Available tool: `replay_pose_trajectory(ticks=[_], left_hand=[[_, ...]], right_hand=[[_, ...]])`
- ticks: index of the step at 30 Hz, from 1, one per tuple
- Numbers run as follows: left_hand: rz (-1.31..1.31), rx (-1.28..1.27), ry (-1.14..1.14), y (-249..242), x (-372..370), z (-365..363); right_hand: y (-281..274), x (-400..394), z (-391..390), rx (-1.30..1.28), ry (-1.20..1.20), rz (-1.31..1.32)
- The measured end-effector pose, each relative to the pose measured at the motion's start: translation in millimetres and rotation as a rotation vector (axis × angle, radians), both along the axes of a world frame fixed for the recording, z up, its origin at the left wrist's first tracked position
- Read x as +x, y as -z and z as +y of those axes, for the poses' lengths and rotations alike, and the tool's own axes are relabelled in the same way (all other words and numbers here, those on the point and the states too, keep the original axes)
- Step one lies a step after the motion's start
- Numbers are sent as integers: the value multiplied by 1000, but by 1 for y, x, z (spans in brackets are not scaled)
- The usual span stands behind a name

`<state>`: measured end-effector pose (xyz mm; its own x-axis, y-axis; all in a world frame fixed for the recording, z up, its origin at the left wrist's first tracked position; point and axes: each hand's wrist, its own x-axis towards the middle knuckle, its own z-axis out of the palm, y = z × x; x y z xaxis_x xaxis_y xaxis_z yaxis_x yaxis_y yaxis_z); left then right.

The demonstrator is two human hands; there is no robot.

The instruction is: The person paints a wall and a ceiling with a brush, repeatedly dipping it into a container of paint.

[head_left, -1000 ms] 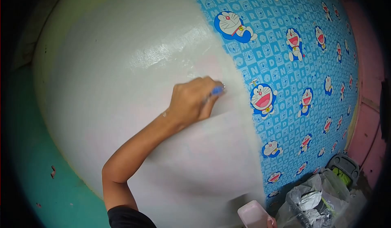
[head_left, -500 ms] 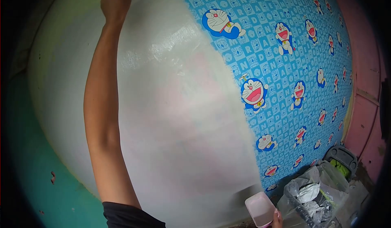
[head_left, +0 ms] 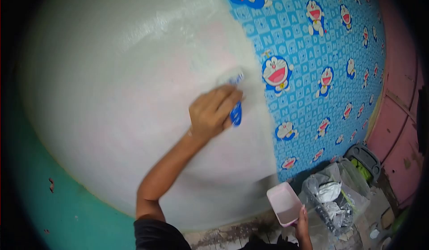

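Note:
My left hand (head_left: 213,111) is closed around a brush with a blue handle (head_left: 236,115), its bristle end blurred against the whitish, wet-looking wall (head_left: 147,93). It is just left of the edge of the blue cartoon-patterned wall covering (head_left: 295,96). Low on the right, my right hand (head_left: 302,225) grips the rim of a pale pink rectangular container (head_left: 284,204), tilted so that its inside shows. What the container holds is hard to make out. Faint pink patches show through the white coating.
A clear plastic bag with crumpled white pieces (head_left: 330,196) lies on the floor at the lower right, beside a grey plastic object (head_left: 364,160). A pink panel (head_left: 395,129) stands at the right, and a green surface (head_left: 67,196) at the lower left.
My left hand has come down and right from the top of the wall to near the covering's edge. The view has shifted, and more of my right hand shows below the container.

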<state>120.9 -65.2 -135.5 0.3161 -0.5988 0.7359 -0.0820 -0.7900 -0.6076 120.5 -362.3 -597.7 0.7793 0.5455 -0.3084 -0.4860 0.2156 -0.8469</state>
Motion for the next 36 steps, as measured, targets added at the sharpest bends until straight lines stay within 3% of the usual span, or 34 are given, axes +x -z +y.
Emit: replay_pose_trajectory(ticks=[3,5,7,10,14,21,36], left_hand=[[23,-398,162,97,-23,-4],[46,-830,158,163,-46,-17],[23,-1444,253,227,-64,-34],[177,-1908,300,271,-100,-67],[290,-1794,133,310,-137,-80],[269,-1584,-38,318,-175,-86],[104,-1724,-279,362,-272,-121]], right_hand=[[9,2,2,-14,-47,3],[4,0,8,-40,-81,10],[13,-1,14,-10,-105,24],[1,-12,13,35,-141,46],[3,-24,26,118,-162,-27],[3,-74,37,267,-134,-21],[-2,-171,15,150,-299,22]])
